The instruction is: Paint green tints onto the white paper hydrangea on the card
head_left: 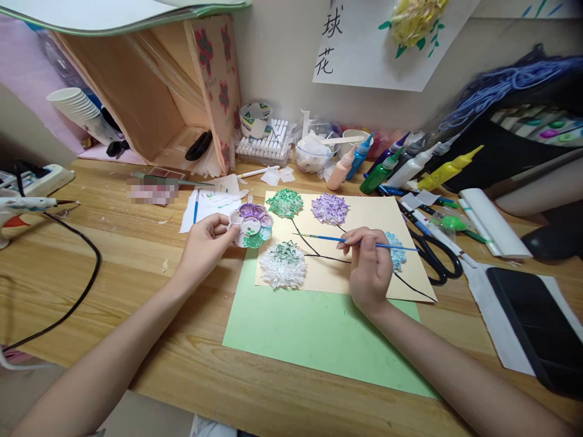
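My left hand [211, 238] grips the rim of a small flower-shaped paint palette [251, 226] with purple, green and bluish paint in its wells. A thin blue paintbrush [337, 239] is pinched in my right hand [371, 267], its tip pointing left above the cream paper [371, 212]. On that paper sit fluffy paper flowers: a green one [285, 203], a purple one [330, 209], a white one [283, 265] with green on its upper part, and a light blue one [396, 251] partly behind my right hand. Black stem lines join them. Green paper [314, 328] lies underneath.
Several paint bottles [382, 172] stand at the back right. Black-handled scissors [439, 258] and a dark phone [537, 321] lie right. A glue gun [31, 203] with its black cord is at left. An open cardboard box [218, 91] stands at the back.
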`<state>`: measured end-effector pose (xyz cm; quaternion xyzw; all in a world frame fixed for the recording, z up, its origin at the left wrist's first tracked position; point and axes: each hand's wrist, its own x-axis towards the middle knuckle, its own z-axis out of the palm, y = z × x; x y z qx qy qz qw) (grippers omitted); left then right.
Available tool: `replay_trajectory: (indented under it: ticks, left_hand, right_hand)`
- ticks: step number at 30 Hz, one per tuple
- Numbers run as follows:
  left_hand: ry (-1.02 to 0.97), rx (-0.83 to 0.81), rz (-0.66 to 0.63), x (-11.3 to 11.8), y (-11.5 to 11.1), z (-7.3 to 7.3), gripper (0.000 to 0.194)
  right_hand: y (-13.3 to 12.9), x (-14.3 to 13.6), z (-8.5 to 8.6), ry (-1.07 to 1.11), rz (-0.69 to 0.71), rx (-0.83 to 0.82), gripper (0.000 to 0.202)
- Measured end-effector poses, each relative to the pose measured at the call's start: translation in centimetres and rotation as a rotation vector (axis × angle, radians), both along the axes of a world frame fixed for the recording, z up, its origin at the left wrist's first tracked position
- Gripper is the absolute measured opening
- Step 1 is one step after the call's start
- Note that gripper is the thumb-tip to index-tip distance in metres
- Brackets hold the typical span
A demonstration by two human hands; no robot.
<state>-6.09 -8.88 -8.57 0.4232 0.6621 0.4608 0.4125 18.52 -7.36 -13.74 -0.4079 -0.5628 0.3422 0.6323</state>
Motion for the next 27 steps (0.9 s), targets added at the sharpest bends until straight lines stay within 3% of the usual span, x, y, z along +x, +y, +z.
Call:
replay_trajectory:
  ticks: [3, 8, 12, 17, 23, 27]
  left_hand:
    - [0.005, 0.011, -0.021, -0.2, 0.0, -0.3, 0.02]
    - [0.004, 0.026, -0.037, -0.4, -0.1, -0.5, 0.019]
    - [-0.013, 0.022, -0.041, -0.3, -0.2, -0.3, 0.02]
    - [-0.013, 0.024, -0.048, -0.2, -0.2, -0.3, 0.02]
    - [-0.013, 0.021, -0.035, -0.4, 0.0, -0.2, 0.017]
    - [-0.011, 0.026, 0.008, -0.5, 0.2, 0.2, 0.014]
  right_hand:
    - [-0.5, 0.0, 0.0, -0.076, 0.129, 0.113, 0.025]
    - [-1.3, -0.2, 0.3, -0.377, 0.396, 0.24, 0.028]
    - [-1.5, -0.4, 0.8, -0.489, 0.499, 0.277, 0.03]
    - [-1.6, -0.3, 0.4, -0.417, 0.428, 0.274, 0.03]
    - [-1.3, -0.5, -0.2, -0.186, 0.151, 0.143, 0.026]
    - [-0.8, -0.6, -0.3, -0.106, 0.174, 0.012, 0.021]
